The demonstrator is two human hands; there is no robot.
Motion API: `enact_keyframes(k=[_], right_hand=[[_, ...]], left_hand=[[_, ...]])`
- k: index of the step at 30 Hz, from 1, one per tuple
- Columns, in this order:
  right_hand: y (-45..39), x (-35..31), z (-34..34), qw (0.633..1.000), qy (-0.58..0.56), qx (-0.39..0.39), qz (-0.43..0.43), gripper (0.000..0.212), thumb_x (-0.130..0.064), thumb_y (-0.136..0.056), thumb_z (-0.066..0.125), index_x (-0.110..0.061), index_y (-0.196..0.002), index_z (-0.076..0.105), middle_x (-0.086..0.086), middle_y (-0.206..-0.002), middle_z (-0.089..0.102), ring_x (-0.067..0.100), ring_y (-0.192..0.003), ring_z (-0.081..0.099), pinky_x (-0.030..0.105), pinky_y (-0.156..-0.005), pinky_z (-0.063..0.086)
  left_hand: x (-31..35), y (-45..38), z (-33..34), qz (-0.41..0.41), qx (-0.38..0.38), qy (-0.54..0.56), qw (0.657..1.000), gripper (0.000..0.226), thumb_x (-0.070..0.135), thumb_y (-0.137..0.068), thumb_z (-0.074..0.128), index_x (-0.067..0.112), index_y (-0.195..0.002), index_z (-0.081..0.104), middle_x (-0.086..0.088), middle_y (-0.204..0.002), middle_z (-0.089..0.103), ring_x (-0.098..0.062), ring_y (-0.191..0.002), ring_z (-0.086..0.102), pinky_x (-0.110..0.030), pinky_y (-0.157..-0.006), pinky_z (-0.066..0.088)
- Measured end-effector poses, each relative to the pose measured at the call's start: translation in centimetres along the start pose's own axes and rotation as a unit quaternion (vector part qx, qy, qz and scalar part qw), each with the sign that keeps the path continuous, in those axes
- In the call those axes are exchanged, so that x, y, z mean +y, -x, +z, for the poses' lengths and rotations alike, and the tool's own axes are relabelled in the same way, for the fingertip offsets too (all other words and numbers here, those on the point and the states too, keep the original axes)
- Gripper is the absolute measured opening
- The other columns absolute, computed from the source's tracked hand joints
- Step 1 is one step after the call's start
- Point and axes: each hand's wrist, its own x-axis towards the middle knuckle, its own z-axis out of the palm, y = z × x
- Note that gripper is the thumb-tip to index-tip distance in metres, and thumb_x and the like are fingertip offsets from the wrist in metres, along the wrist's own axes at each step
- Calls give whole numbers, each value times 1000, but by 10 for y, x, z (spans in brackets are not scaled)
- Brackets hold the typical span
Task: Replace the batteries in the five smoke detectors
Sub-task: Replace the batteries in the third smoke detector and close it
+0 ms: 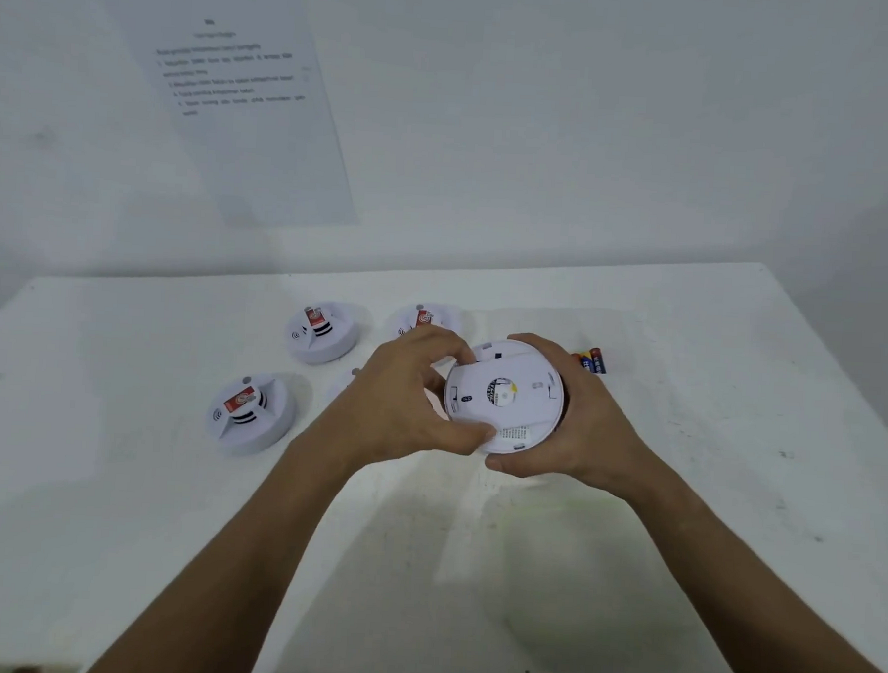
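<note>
The fingers (459, 355) of the left hand (402, 401) were curled over the top rim of a round white smoke detector (505, 396), and its thumb pressed on the lower rim, so that hand pinched the detector from the left. The right hand (576, 425) wrapped round the detector's right side, with its fingers bent over the far rim and its thumb under the near rim. The held detector was lifted above the middle of the white table (113, 525), with its flat smooth back facing up. That back had a small round sticker in the middle and a little printed label near the lower rim.

Three more round white plastic detectors lay on the table toward the far edge and the left. The far left detector (324, 332) and the near left detector (250, 413) each had a raised dome with dark slots and a red label. A third detector (422, 319) peeked out behind the left hand. A white bit of another one (344, 385) showed beside the left wrist.

Some little batteries (592, 360), tube-shaped and coloured blue, red and orange, lay just behind the right hand.

A flat sheet of paper (247, 120) with printed lines was stuck on the white wall behind the table.
</note>
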Motion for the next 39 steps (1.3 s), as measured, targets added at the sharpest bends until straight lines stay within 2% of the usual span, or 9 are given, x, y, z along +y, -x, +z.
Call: enact_keyframes(k=[4,9,14,20,24,27,32,37,39], right_hand=[[-2,3,-5,1000,-3,-13,10,90,-14,-48,93,-33,-126,53,-18,-118,63,4,-113,61,14,-88,49],[-2,13,-12,999,30,-36,9,93,-10,-51,98,-24,-131,53,-10,-121,63,13,-115,61,25,-91,52],[-2,19,-13,999,17,-51,-2,92,-10,-52,97,-17,-133,54,-2,-123,64,20,-116,62,40,-96,54],[1,25,-28,998,28,-53,-4,91,-8,-51,98,-23,-129,54,-12,-117,64,7,-110,63,16,-88,50],[9,27,-48,999,17,-48,8,95,1,-49,96,-36,-123,49,-33,-113,61,-10,-107,59,4,-85,44],[14,28,-60,997,2,-68,26,96,-6,-46,96,-39,-123,49,-31,-113,62,-9,-108,60,6,-84,46],[17,29,-61,995,-8,-92,37,94,-12,-46,92,-36,-126,49,-31,-116,60,-10,-109,59,5,-84,46],[16,32,-61,993,3,-117,30,98,-1,-48,95,-31,-129,49,-38,-110,59,-13,-108,57,3,-86,44],[15,32,-61,992,5,-122,30,99,1,-48,96,-32,-129,49,-35,-111,60,-12,-109,56,3,-86,44]], left_hand=[[2,-1,6,12,5,-63,998,60,37,-52,88,22,-104,62,13,-112,53,-10,-87,65,-11,-56,45],[2,-2,6,-2,-21,-128,991,63,42,-54,89,23,-108,63,17,-116,48,-3,-99,55,-17,-74,52],[15,-2,13,24,-30,-263,964,66,60,-48,62,18,-99,55,10,-102,39,-11,-85,50,-34,-70,52],[5,9,9,44,52,-212,975,59,51,-49,71,13,-93,56,5,-99,45,-14,-86,52,-36,-70,52],[-23,31,5,-10,81,-210,974,55,52,-51,73,18,-91,56,7,-96,47,-5,-81,52,-16,-64,43],[-45,49,13,-80,50,-222,971,60,58,-50,72,24,-95,54,13,-99,45,-1,-81,51,-14,-63,41],[-63,64,40,-173,3,-253,952,63,56,-51,76,23,-99,55,13,-102,43,-9,-81,51,-33,-69,53],[-67,68,48,-201,1,-252,947,62,55,-58,77,20,-106,57,10,-106,43,-12,-85,54,-33,-74,54],[-57,68,47,-180,25,-239,954,62,52,-67,75,20,-116,56,10,-114,45,-9,-86,54,-23,-71,51]])
